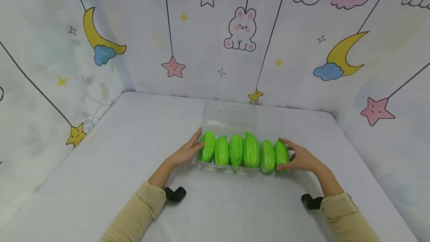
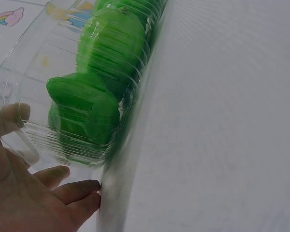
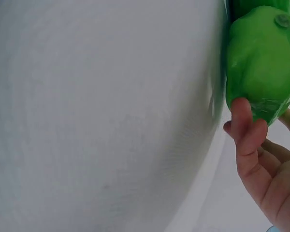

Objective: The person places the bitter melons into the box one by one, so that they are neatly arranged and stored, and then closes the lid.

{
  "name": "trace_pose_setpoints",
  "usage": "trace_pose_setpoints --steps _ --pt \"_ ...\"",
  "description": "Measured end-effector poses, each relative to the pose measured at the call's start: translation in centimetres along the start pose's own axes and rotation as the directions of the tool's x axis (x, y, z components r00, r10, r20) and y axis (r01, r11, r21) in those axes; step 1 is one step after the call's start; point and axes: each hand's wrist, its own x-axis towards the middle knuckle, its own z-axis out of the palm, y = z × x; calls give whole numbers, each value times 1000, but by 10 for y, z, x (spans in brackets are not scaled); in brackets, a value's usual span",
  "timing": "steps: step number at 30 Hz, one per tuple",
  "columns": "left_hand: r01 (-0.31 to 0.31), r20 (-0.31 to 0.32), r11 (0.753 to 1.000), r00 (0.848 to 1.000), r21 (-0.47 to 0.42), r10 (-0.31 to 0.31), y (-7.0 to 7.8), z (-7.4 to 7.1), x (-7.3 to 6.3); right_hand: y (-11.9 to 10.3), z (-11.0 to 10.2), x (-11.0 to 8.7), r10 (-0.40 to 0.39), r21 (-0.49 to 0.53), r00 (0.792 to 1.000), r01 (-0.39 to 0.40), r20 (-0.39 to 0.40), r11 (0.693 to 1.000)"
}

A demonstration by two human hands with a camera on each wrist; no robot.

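Several bright green, ribbed melon-like vegetables (image 1: 236,150) stand in a row, glossy as if wrapped. Those on the left lie in a clear plastic clamshell box (image 1: 215,166); the right pair seems to be beyond its right end. At the box's left end my left hand (image 1: 184,154) rests with spread, fairly straight fingers (image 2: 77,191), the thumb reaching over the rim. My right hand (image 1: 302,158) holds the rightmost green vegetable (image 1: 281,155) between thumb and fingers. In the right wrist view, fingertips (image 3: 241,108) touch the end of that vegetable (image 3: 263,63).
The box's clear lid (image 1: 230,115) lies folded back toward the wall. A white cloth-covered table (image 1: 235,204) lies underneath, its far edge against a printed backdrop (image 1: 208,29) with moons, stars and a rabbit. A black device (image 1: 175,194) sits at each wrist.
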Motion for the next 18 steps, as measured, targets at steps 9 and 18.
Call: trace_pose_setpoints --steps 9,18 --pt "-7 16 1000 1000 3 7 1 1 1 -4 -3 -5 6 -23 1000 -7 -25 1000" --pt "-6 12 1000 1000 3 6 0 0 1 -7 -6 -5 -8 -3 998 8 -63 1000"
